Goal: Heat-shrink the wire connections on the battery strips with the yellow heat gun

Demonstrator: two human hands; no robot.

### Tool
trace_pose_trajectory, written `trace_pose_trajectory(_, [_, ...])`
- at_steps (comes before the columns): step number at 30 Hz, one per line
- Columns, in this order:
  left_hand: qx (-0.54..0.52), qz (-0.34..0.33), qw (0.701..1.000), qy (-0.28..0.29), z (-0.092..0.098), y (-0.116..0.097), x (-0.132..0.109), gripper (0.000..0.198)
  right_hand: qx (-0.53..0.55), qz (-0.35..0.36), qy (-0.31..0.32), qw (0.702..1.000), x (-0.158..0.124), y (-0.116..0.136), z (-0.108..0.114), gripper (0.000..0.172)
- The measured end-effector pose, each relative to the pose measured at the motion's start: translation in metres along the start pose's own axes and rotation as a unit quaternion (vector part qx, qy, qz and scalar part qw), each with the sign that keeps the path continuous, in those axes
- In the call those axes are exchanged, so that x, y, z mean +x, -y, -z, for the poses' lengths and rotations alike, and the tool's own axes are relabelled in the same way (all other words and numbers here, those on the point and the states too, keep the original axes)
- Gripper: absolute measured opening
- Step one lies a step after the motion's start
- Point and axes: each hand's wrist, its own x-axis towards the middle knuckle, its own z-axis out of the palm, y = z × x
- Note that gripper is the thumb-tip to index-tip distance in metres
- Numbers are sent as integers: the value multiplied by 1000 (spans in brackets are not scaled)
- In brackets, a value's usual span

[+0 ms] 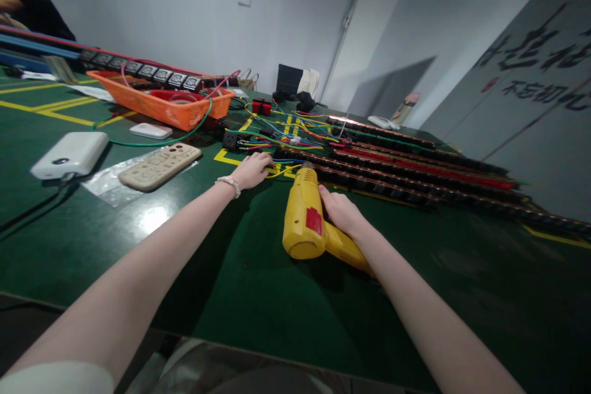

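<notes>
A yellow heat gun (305,215) with a red label lies over the green table (258,295), its nozzle pointing away at a bundle of coloured wires (286,141). My right hand (341,212) is wrapped round the gun's handle. My left hand (253,170), with a bead bracelet at the wrist, rests closed on the wires just left of the nozzle; what its fingers pinch is hidden. Long dark power strips (415,172) with red and copper bars stretch from the wires to the right.
An orange tray (157,108) with cables stands at the back left, a row of sockets (138,69) behind it. A white power bank (71,154), a beige phone case (159,166) on clear plastic and a small white device (151,130) lie left. Another person's dark sleeve (28,0) shows far left.
</notes>
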Motion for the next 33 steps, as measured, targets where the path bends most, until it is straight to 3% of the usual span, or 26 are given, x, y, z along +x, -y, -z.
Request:
trace_pose_trajectory(8, [5,-7,1000,-10,2,-3,-1,25,-11,10,4,1000,-1,0,1,71])
trace_pose_trajectory(22, [54,57,995,-65,10,-10,-8,21,-32,16,0,999,-12,6,2,75])
trace_pose_trajectory(28, [10,82,990,-113,14,-17,-10,19,-24,25,0,999,-13,12,0,84])
trace_pose_trajectory(33, [-92,86,988,-90,15,-14,-10,22,-13,37,11,999,-10,25,-5,85])
